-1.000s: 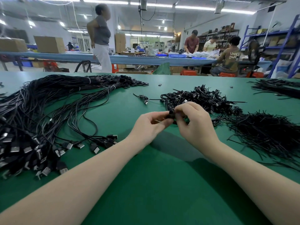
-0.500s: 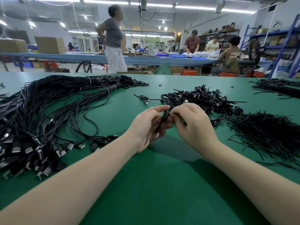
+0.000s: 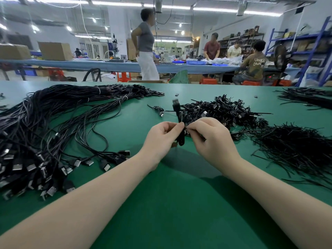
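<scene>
Black folded cable [image 3: 178,115], a short hank, is held clear of the green desk [image 3: 170,203] between both hands. Long axis is near vertical, with the top tilted slightly left. USB plug [image 3: 175,101] is up and away from the body; the looped end is down, poking out below the fingers. The plug is blurred, so I can't read its face.

Left hand [image 3: 160,136] is just left of the cable. Thumb and forefinger pinch the hank at mid-length, other fingers curled in. This is the holding hand.

Right hand [image 3: 213,141] is just right of the cable, fingertips touching it at the same height. It pinches a thin black strand [image 3: 196,133] that runs from the cable along the forefinger. My read is a tie going round the waist of the hank, but the wrap itself is hidden by the fingertips.

Key relation: the strand leaves the cable to the right, across the long axis. So I judge the next move is the right hand's, a twist or pull around the waist with the left hand holding the axis upright. Both hands are equally near, and the contact point sits between them. Risk: the hank splays if the left pinch slackens.

Outward from the cable:
- Just behind and right: heap of tied hanks [image 3: 221,112].
- Further right, well apart: pile of loose ties [image 3: 294,146].
- Behind-left, near: one stray hank [image 3: 158,109].
- Far left: big bundle of long cables [image 3: 45,132], plugs fanned toward the body.
</scene>
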The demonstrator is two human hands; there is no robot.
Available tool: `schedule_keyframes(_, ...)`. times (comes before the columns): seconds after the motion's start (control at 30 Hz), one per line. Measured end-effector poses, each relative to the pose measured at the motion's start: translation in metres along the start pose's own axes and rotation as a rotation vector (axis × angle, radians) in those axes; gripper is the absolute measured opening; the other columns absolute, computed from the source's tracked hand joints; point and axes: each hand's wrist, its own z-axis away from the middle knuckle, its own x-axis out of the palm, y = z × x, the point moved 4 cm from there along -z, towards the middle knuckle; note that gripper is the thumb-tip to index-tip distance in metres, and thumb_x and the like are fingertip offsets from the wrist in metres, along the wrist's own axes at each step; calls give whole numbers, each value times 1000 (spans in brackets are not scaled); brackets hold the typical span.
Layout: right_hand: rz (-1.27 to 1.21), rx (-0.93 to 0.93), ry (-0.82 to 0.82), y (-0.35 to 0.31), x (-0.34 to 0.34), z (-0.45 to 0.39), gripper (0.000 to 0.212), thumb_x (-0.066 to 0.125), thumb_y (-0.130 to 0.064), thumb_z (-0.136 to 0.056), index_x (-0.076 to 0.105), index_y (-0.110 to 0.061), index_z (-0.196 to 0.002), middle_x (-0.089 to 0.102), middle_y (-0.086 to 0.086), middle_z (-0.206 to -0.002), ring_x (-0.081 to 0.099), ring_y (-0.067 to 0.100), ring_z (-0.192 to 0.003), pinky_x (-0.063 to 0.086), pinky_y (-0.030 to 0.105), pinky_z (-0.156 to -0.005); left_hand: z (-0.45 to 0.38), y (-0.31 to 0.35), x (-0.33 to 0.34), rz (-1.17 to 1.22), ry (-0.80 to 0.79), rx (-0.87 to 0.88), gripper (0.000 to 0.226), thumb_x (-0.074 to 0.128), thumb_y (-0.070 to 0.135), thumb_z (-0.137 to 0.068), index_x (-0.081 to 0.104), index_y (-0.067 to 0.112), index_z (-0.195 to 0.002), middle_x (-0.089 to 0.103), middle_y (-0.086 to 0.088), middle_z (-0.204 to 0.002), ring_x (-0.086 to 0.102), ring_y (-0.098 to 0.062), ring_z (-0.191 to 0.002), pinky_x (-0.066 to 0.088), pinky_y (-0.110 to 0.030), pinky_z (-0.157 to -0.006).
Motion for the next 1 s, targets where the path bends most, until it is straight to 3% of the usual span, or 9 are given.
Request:
schedule_keyframes(0.17,211,-296,5,-5,-1,2,13,60,4,-82,67,2,-72,64,13,-73,62,32,-68,53,41,-64,8,-1,11,433,-76,-541,22,56,19,-93,54,15,-71,55,6,-47,43,-1,-33,32,-11,-31)
schedule_keyframes(0.23,221,-290,16,-5,0,3,18,56,0,-87,67,1,-73,64,12,-73,62,32,-67,53,40,-64,7,3,11,405,-122,-583,27,53,19,-94,52,18,-68,50,9,-41,40,1,-30,30,-11,-29)
schedule_keyframes(0.37,75,-97,-4,7,-2,-1,5,65,0,-83,68,2,-80,64,12,-75,60,31,-70,50,38,-66,-8,29,-17,-177,-164,-355,19,51,39,-97,55,21,-100,63,6,-63,55,-4,-43,40,-14,-39)
schedule_keyframes(0.5,88,195,80,45,-27,-20,9,66,-5,-86,70,1,-92,69,13,-83,62,27,-74,48,33,-68,-41,58,-87,-890,150,-8,22,52,30,-92,62,24,-111,69,-2,-105,64,-18,-86,49,-25,-74)
schedule_keyframes(0.63,293,590,-168,101,-30,-44,44,51,6,-87,50,2,-131,59,24,-121,56,39,-106,47,38,-85,-59,52,-172,-1422,196,-175,29,52,17,-88,67,12,-111,61,-14,-120,58,-31,-107,48,-37,-95)
schedule_keyframes(0.7,393,686,-429,105,-18,-41,69,50,9,-81,28,-4,-145,40,23,-142,41,41,-126,43,45,-98,-56,47,-221,-1585,250,-363,24,51,24,-91,62,7,-103,52,-15,-110,56,-35,-99,49,-43,-91)
schedule_keyframes(0.8,550,507,-542,86,-2,-35,84,50,8,-79,22,-26,-151,21,15,-156,24,34,-141,29,49,-112,-50,35,-263,-1703,138,-552,44,50,48,-94,63,6,-96,61,-7,-95,59,-26,-89,52,-38,-88)
schedule_keyframes(0.93,500,423,-825,73,22,-14,75,45,3,-85,31,-37,-146,30,0,-154,24,21,-143,18,46,-116,-43,28,-275,-1665,190,-457,41,60,57,-85,72,18,-85,66,-1,-87,61,-23,-86,54,-36,-82)
schedule_keyframes(1.0,500,451,-778,67,25,-6,65,44,-2,-88,37,-35,-143,32,2,-153,20,22,-144,16,44,-116,-39,26,-272,-1650,211,-451,41,56,63,-84,68,24,-80,66,-1,-88,61,-24,-88,54,-36,-81)
